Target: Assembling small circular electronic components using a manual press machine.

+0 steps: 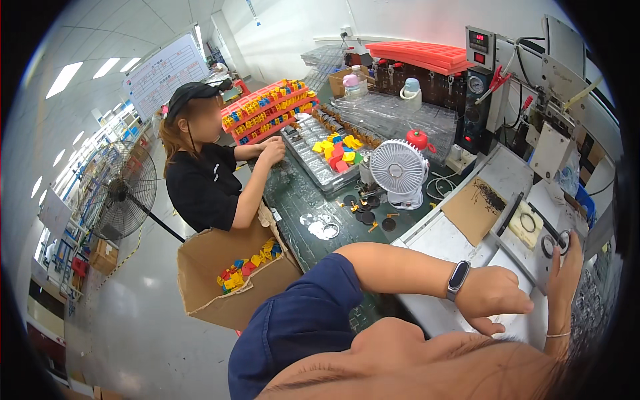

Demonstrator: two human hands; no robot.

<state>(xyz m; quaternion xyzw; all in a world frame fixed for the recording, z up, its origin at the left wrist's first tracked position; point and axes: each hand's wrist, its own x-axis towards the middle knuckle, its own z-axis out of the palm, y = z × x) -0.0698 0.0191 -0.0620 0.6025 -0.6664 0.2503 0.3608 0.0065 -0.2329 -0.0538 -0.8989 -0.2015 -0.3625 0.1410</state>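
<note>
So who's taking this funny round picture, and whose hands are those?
No robot here! A camera on a person's head looks down, and its wide lens bends the edges. The arm with the wristband ends in that person's left hand; I can't see anything in it. The right hand reaches up to two dark rings beside a metal machine, but I can't tell whether it grips them. The green table holds a little white fan, black discs and colourful pieces in a tray. The person in black is a co-worker.
</note>
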